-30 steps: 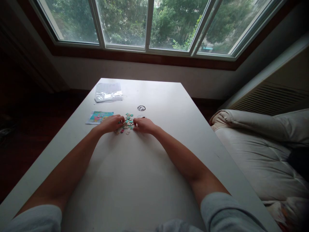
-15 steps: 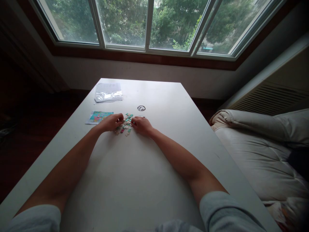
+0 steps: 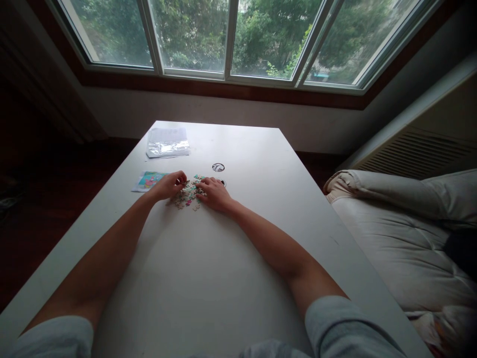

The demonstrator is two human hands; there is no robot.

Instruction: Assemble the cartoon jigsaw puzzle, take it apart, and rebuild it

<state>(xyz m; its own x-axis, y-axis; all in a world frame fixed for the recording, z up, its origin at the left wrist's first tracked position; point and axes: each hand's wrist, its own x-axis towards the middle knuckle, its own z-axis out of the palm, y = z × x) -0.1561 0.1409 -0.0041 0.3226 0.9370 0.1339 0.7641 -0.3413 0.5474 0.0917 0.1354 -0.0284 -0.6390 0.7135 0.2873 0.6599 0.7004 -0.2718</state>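
Note:
A loose heap of small jigsaw puzzle pieces (image 3: pixel 189 197), green, pale and pink, lies on the white table (image 3: pixel 208 268) between my hands. At its left edge my left hand (image 3: pixel 171 185) is closed in a pinch, with what looks like a puzzle piece at the fingertips. My right hand (image 3: pixel 215 194) rests palm down over the right side of the heap, fingers spread and touching pieces. Some pieces are hidden under those fingers. Partly behind my left hand lies a colourful picture sheet (image 3: pixel 147 181), mostly turquoise with a pink figure.
A clear plastic sleeve (image 3: pixel 167 143) lies at the table's far left. Two round openings or discs show in the tabletop, the farther one (image 3: pixel 218 167) fully visible, the other partly behind my right hand. A pale padded seat (image 3: pixel 387 248) stands right of the table; a window (image 3: pixel 227 40) is beyond.
My left hand has shifted slightly left and away from the heap's middle. The right hand has moved a little left, its fingers now spread over the pieces.

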